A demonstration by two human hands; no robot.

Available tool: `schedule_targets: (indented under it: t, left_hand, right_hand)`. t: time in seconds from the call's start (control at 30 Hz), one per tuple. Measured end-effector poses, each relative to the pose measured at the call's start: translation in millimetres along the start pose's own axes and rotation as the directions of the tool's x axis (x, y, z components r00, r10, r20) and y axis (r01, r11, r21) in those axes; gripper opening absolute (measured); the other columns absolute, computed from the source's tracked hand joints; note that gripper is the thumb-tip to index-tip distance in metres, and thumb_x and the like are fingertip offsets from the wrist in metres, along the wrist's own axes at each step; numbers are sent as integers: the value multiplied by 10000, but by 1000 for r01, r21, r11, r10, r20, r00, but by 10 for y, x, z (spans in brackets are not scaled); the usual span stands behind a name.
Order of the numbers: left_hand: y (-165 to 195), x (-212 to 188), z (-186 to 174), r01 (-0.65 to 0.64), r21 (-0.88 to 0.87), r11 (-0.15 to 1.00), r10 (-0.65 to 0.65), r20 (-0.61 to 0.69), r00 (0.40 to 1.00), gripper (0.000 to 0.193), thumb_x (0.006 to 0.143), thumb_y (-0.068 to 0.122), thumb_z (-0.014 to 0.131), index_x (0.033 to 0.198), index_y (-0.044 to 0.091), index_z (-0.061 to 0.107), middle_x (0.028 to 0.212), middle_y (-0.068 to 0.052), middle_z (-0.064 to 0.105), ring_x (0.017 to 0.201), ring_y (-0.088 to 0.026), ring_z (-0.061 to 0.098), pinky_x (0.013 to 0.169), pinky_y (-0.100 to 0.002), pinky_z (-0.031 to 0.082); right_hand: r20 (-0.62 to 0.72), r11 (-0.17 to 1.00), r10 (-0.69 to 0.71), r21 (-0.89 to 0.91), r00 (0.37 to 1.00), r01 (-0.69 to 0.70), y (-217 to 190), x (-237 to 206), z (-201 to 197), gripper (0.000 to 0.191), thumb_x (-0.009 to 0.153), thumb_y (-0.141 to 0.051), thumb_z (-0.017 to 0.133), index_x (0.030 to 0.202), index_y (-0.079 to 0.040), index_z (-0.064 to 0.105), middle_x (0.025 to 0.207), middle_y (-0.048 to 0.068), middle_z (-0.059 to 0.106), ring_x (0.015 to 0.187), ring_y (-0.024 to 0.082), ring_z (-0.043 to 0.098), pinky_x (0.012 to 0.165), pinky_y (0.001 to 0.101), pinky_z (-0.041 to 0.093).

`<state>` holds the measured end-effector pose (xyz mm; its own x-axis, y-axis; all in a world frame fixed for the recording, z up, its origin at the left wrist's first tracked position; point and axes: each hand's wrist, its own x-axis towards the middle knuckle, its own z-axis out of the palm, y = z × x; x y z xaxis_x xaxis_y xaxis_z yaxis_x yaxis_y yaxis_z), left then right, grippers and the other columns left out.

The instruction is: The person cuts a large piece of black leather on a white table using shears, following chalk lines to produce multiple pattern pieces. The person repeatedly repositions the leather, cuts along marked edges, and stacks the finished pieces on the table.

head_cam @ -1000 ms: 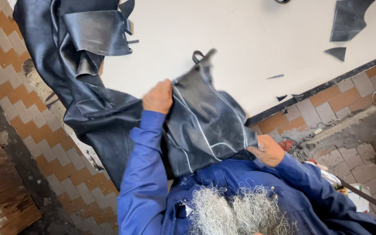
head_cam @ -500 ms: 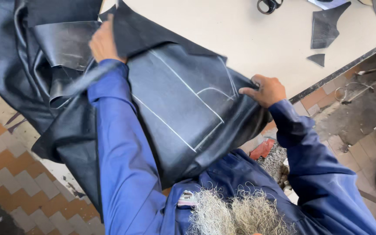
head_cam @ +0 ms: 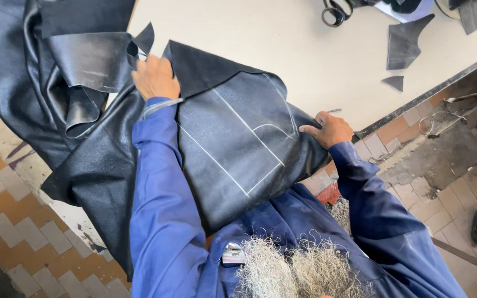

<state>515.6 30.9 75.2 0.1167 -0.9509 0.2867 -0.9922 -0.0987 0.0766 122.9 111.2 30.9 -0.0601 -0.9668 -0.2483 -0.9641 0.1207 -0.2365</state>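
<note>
We see a pale worktable (head_cam: 282,38), its near edge draped with black leather. The big hide (head_cam: 40,116) hangs off the table's left side toward the tiled floor (head_cam: 6,221). Over it lies a dark leather panel (head_cam: 238,149) marked with white chalk lines, spread between the table edge and our chest. Left hand (head_cam: 154,77) rests at the panel's upper corner, fingers curled and pressed together, gripping the leather. Right hand (head_cam: 332,129) clamps the panel's right edge, fingers folded over it. Small leather scraps (head_cam: 407,44) and scissors (head_cam: 333,12) lie far across the table.
</note>
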Motion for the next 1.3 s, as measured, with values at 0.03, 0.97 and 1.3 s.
schedule_targets:
  t: [0.03, 0.97, 1.3]
  left_hand:
    - [54, -31, -11, 59, -30, 998, -47, 292, 955, 196, 849, 197, 738, 1035, 181, 799, 1069, -126, 709, 1030, -375, 688, 872, -497, 555]
    - [3702, -2349, 598, 452, -287, 844, -492, -79, 867, 542, 903, 343, 724, 1343, 61, 579, 1426, -166, 552, 1326, -420, 516, 1093, -559, 419]
    - [4326, -2579, 510, 467, -392, 793, -502, 16, 865, 755, 705, 337, 800, 1303, -64, 571, 1035, -166, 581, 888, -326, 577, 756, -430, 511]
  right_hand:
    - [31, 1000, 13, -17, 999, -12, 17, -2, -4, 707, 713, -759, 740, 927, -88, 680, 826, 157, 719, 805, 384, 698, 696, 495, 529]
    - [626, 762, -644, 575, 440, 298, 1000, 1198, 165, 408, 926, -280, 733, 685, -16, 536, 560, 90, 628, 527, 137, 727, 445, 304, 478]
    - [576, 770, -637, 507, 512, 387, 972, 969, 141, 386, 957, -256, 704, 688, -9, 578, 570, 93, 653, 419, 129, 562, 393, 300, 430]
